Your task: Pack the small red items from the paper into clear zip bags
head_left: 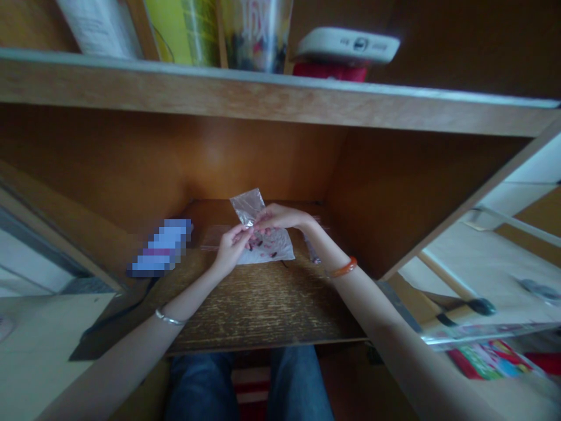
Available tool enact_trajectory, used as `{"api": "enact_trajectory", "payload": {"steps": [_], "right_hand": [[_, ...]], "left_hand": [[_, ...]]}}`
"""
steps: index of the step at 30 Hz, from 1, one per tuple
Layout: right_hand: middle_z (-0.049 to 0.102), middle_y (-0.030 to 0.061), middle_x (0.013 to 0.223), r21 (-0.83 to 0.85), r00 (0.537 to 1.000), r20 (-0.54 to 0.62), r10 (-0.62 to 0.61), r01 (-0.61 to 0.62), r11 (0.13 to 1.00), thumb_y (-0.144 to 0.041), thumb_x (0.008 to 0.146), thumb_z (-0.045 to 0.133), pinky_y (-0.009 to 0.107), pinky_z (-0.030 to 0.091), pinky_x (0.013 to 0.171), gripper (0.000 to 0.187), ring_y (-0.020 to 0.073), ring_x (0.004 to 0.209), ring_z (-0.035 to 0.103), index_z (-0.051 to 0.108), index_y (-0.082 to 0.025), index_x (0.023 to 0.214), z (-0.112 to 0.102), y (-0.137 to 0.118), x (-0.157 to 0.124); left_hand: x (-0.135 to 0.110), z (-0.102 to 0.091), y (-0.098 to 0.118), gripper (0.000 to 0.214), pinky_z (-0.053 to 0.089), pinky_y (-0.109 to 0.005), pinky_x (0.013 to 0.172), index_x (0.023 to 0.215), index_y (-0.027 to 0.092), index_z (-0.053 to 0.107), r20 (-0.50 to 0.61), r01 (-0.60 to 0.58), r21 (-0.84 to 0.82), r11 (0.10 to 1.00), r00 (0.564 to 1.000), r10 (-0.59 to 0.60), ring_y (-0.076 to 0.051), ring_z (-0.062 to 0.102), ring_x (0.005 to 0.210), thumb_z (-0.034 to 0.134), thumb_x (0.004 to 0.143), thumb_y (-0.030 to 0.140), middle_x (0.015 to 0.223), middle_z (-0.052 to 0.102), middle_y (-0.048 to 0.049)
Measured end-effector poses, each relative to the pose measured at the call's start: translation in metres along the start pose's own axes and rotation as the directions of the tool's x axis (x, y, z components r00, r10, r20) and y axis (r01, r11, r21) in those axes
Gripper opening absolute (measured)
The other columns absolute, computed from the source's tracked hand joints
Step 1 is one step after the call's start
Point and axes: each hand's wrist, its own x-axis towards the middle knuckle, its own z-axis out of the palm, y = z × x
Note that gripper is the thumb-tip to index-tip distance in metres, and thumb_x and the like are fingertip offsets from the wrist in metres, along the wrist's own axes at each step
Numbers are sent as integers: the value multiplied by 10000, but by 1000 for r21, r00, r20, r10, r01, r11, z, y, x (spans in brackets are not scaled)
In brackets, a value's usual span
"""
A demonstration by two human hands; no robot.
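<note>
Hands (pixel 232 250) (pixel 280 216) pinch a plastic bag (pixel 267 248); white case (pixel 346 45) lettering is blurred.

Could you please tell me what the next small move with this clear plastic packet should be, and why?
I would probably ease the hands apart at the packet's upper part, to work it open. The left hand and right hand both pinch the clear plastic packet there, while the red pieces lie lower down, so they seem unlikely to spill.

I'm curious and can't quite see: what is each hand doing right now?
Left hand: closed, pinching a clear plastic bag.
Right hand: closed, pinching the same bag.
</note>
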Motion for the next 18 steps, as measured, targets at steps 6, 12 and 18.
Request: {"api": "enact_trajectory", "payload": {"steps": [6,12,18], "right_hand": [[593,-10,598,6,1000,3,-12,12,1000,-322,793,611,200,393,524,226,70,545,522,670,-104,783,1,2,1],[598,-15,590,-8,995,36,-94,94,996,-252,763,593,192,384,500,160,61,509,493,653,-108,728,5,1,4],[620,-7,602,-16,993,77,-93,95,995,-250,764,577,189,413,506,157,68,522,522,648,-112,741,8,0,5]], "left_hand": [[0,-1,-4,286,403,-212,481,757,159,609,5,8,-20,1000,1000,-7,-101,499,506,626,762,444,658,623,-5],[1,-3,-6,387,384,-213,469,729,151,607,24,23,26,999,999,-24,-100,484,489,593,781,534,582,569,7],[2,-4,-8,390,381,-211,480,674,155,600,30,-3,41,999,1000,2,-102,498,500,565,809,519,578,579,0]]}}
